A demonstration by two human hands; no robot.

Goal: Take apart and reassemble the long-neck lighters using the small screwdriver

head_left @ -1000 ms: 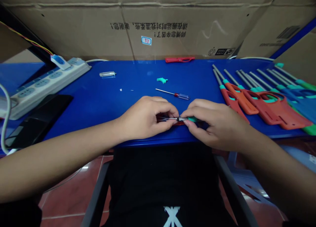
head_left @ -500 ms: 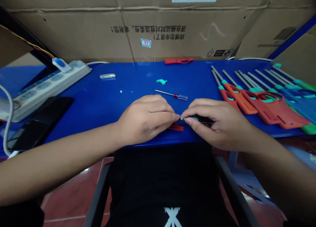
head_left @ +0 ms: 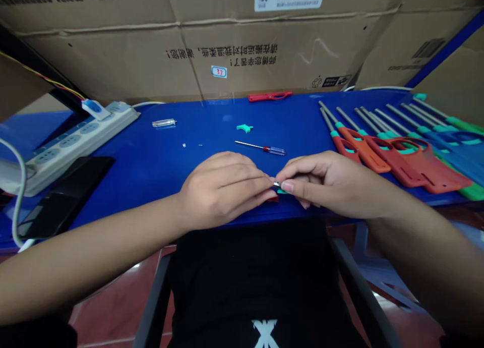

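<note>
Small assembly workshop | my blue workbench [head_left: 143, 161] beneath my left hand [head_left: 223, 191] | rows of long-nosed gas lighters [head_left: 393, 156] past my right hand [head_left: 328, 184] | cardboard cartons [head_left: 287, 50] straight ahead | power strip [head_left: 81, 149] left of my left hand

the right hand [head_left: 328, 184] hides most of the teal piece [head_left: 283, 190].

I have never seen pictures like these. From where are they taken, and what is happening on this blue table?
These pictures come from one camera worn on a person's head, looking down at their own two bare hands. There is no machine here. The left hand and right hand meet over a small metal-and-green piece, held between their fingertips, with a red piece just below. On the blue table lie a small screwdriver, a power strip and a row of long-nosed lighters with red handles.
</note>
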